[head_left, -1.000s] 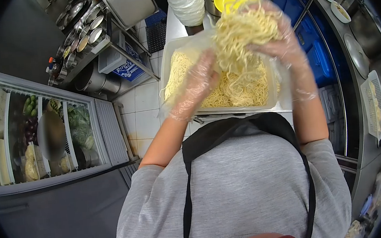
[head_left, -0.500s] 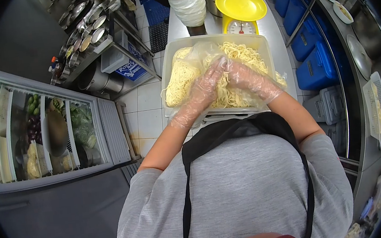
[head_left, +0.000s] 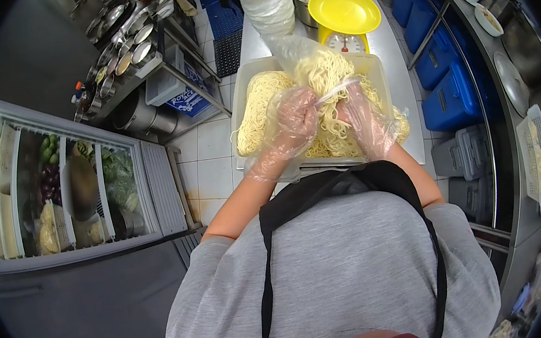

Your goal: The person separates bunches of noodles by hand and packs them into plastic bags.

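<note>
A translucent tub point(head_left: 371, 63) on the metal table holds yellow noodles, with a large mound point(head_left: 261, 105) on its left side. Over the tub, my left hand point(head_left: 296, 111), in a clear plastic glove, is closed on the edge of a clear plastic bag point(head_left: 290, 48). My right hand point(head_left: 364, 111), gloved the same way, is at the bag's other side, its fingers partly hidden by noodles and plastic. Between both hands a clump of noodles point(head_left: 326, 69) lies at the bag's mouth, some strands hanging down towards the tub.
A yellow scale point(head_left: 344, 12) stands behind the tub, near metal pots point(head_left: 305, 10) of food and a stack of plastic-wrapped containers point(head_left: 263, 7). Blue bins point(head_left: 449, 96) are at right. A glass-topped fridge point(head_left: 148, 181) is at left, below a rack of pans point(head_left: 132, 52).
The right hand first lowered a clump of noodles from beside the scale to the left hand. Now the hands have moved apart, with the bag and noodles raised between them.
</note>
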Action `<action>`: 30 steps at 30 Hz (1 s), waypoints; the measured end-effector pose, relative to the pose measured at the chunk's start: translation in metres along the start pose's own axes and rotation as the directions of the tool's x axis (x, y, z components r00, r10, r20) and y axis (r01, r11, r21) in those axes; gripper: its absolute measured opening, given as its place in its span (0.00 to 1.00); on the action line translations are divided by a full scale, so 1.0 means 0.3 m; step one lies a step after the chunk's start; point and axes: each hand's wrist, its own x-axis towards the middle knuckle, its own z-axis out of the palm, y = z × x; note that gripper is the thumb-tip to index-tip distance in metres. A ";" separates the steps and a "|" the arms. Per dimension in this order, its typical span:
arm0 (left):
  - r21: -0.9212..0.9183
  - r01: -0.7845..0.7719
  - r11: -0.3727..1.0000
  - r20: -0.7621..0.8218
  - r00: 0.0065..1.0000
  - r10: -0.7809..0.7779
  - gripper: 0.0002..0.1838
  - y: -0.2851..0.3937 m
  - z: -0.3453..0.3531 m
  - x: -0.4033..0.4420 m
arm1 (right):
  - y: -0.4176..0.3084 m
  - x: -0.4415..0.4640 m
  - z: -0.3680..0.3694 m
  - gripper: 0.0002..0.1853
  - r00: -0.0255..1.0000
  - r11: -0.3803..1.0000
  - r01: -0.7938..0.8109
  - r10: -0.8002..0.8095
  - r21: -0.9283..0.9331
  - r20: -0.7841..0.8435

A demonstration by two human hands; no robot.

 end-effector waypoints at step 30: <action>-0.638 0.517 0.571 0.225 0.834 -0.504 0.41 0.024 -0.167 0.198 | -0.130 0.029 -0.113 0.29 0.804 -0.053 0.573 -0.154 -0.818 0.574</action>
